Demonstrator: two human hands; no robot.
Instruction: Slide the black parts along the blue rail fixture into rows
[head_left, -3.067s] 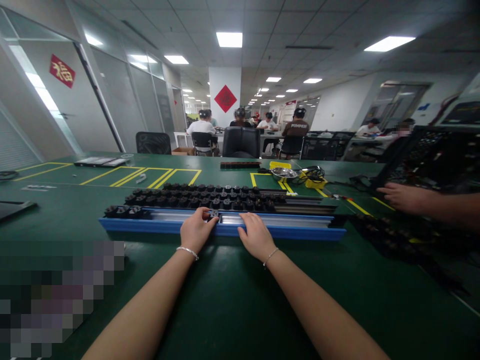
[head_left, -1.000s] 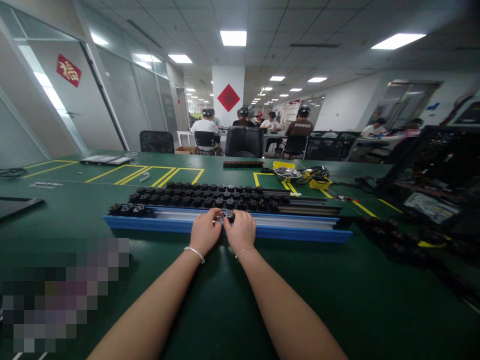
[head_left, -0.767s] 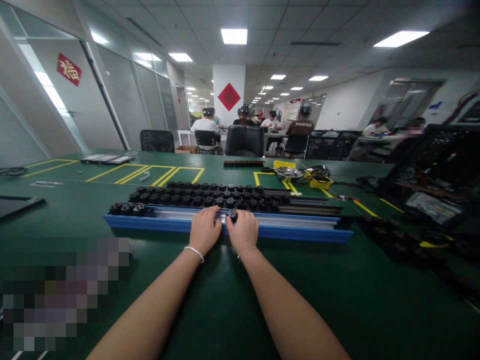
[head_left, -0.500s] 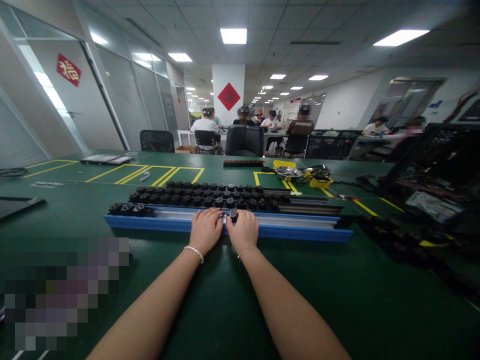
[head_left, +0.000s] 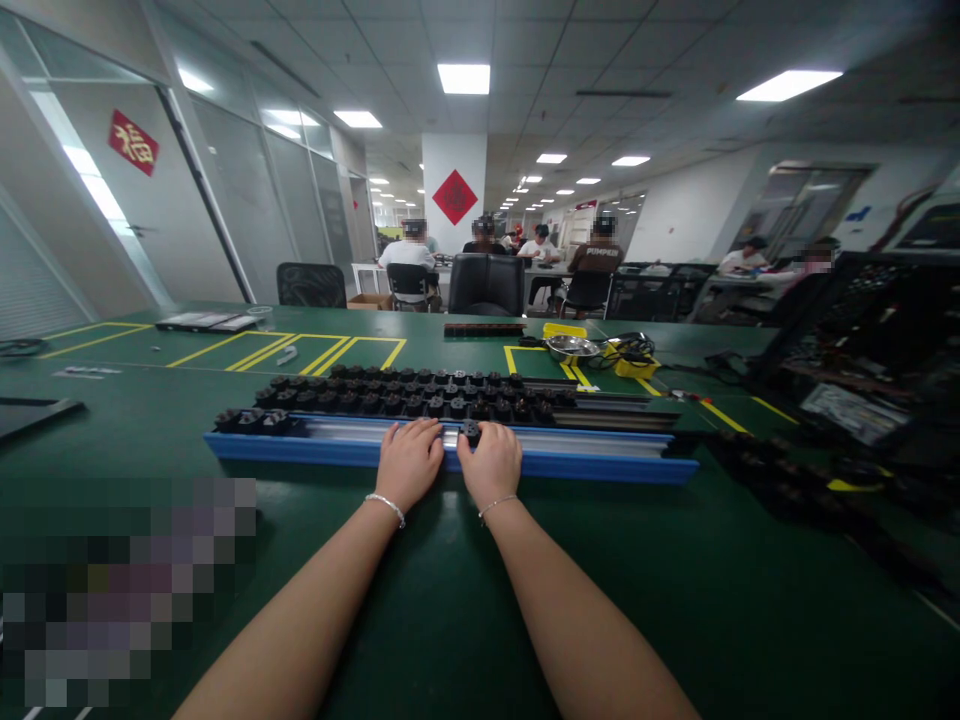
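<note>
Head view: the right hand (head_left: 491, 462) is pinching a small, round, black, plastic-looking part (head_left: 470, 431), its grip holding the sides between thumb and fingers. Part is sitting over a silver metal strip (head_left: 562, 440) in a long, straight blue trough (head_left: 600, 467). It's looking light, stiff, probably a bit smooth, not very fragile; the sides are offering the best hold. The left hand (head_left: 409, 462) is resting on the trough just beside; fingertips are hiding, so can't tell if that grip is clasping anything. Rows of similar black pieces (head_left: 412, 404) are standing behind. A smooth green bench (head_left: 450, 610) with yellow tape lines (head_left: 255, 352) is carrying everything. Beyond, people (head_left: 406, 256) are sitting under bright ceiling panels (head_left: 463, 79).
</note>
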